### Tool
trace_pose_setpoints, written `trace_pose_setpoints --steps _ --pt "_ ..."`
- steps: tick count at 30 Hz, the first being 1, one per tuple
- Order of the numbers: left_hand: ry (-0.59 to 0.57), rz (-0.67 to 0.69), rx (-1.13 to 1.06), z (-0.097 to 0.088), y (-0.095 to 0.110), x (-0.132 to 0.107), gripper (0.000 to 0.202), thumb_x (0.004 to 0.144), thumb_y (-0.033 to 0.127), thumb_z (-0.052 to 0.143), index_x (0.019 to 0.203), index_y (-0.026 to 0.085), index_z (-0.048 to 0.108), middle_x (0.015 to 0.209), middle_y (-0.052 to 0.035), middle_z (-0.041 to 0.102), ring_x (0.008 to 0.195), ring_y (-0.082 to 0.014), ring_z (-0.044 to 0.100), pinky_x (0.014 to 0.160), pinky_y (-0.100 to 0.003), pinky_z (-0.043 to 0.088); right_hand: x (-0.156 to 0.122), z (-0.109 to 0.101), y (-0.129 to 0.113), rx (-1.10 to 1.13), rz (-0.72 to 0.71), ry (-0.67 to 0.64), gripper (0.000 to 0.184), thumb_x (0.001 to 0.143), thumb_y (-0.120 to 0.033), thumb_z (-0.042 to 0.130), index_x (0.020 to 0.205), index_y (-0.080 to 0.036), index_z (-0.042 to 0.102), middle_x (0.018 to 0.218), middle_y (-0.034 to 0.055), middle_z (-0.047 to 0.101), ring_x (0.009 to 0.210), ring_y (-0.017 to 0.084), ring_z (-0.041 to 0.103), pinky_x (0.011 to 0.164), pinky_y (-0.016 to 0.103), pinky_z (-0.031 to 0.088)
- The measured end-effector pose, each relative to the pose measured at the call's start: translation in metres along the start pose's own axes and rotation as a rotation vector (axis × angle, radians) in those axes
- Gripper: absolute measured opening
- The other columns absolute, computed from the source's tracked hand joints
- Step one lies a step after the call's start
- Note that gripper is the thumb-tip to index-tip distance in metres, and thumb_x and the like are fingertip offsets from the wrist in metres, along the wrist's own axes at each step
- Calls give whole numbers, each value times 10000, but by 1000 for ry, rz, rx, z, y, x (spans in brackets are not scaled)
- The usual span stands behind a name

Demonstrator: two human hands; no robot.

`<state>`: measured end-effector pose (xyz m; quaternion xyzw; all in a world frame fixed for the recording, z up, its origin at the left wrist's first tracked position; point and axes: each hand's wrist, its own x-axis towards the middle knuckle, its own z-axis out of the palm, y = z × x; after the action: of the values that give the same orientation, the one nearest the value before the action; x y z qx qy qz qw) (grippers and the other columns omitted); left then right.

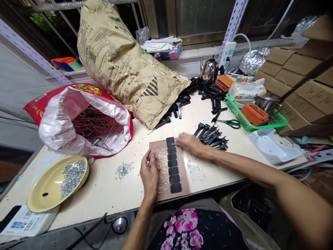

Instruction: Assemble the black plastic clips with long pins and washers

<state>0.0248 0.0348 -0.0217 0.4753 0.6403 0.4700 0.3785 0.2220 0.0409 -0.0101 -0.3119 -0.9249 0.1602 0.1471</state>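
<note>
A brown board (185, 175) lies at the table's near edge with a row of several black pieces (173, 165) set down its middle. My left hand (149, 173) rests on the board's left side, fingers curled together; what they pinch, if anything, is hidden. My right hand (188, 143) lies at the board's top right corner, fingers bent down beside the top black piece. Just right of it sits a small pile of black clips (213, 136).
A yellow plate (50, 185) of small silver bits and a loose heap of them (124, 170) lie to the left. A plastic bag of metal pins (85, 121), a paper sack (122, 59), more black clips (197, 88), scissors (230, 122) and a green basket (279, 121) stand behind.
</note>
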Motion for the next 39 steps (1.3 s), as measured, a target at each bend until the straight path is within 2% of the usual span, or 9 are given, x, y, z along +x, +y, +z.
trace_pose_setpoints --steps 5,9,15,20,24,30,32,34,39 --pt "-16 -3 -15 1 0 0 535 864 494 462 1299 183 461 619 39 488 474 -76 396 457 -191 356 10 -11 16 33 -125 -50 234 950 -154 357 819 -170 551 791 20 533 764 129 479 610 237 426" --pt "-2 -3 -28 1 0 2 543 861 502 463 1297 179 461 715 5 539 483 -71 414 448 -189 352 21 -13 27 8 -55 7 349 961 -94 207 860 -146 537 779 24 508 694 120 445 561 232 398" --pt "-20 -7 -37 1 -2 2 514 872 492 451 1294 199 462 719 14 542 480 -63 408 470 -189 365 7 6 6 -130 -162 -12 232 951 -139 357 829 -154 553 820 41 530 783 151 443 581 253 337" --pt "-25 -11 -54 0 -3 1 507 876 492 445 1288 198 464 683 21 535 482 -69 412 468 -188 360 11 8 -1 -89 -51 37 260 966 -220 374 826 -165 585 792 31 542 744 133 459 568 242 311" --pt "-35 -22 -72 -3 -3 0 513 871 493 456 1285 190 470 589 42 494 467 -80 408 458 -188 351 7 -12 12 -38 43 44 262 964 -268 390 862 -179 614 830 31 579 763 127 505 612 230 352" --pt "-40 -77 -147 -7 0 -1 542 863 499 463 1294 172 465 575 36 505 451 -89 413 442 -200 350 -15 -70 47 -301 291 -79 186 866 -281 558 713 -214 639 733 24 601 705 159 532 548 260 320" --pt "-42 -93 -173 -9 0 -1 558 854 509 471 1292 164 468 558 41 494 441 -93 414 437 -206 352 1 -77 56 -356 273 -39 181 860 -314 572 725 -223 651 744 35 613 732 176 532 581 275 336" --pt "-42 -105 -190 -9 -2 0 564 844 519 481 1278 159 482 541 47 479 437 -97 419 437 -211 357 33 -71 63 -370 228 50 201 891 -328 529 782 -218 658 784 49 624 764 182 528 630 286 359" --pt "-33 -103 -204 -9 -7 -3 550 830 521 503 1245 160 517 553 44 481 448 -101 439 449 -218 371 134 -20 84 -443 103 97 202 916 -245 480 849 -182 660 854 66 620 811 176 494 669 275 360"
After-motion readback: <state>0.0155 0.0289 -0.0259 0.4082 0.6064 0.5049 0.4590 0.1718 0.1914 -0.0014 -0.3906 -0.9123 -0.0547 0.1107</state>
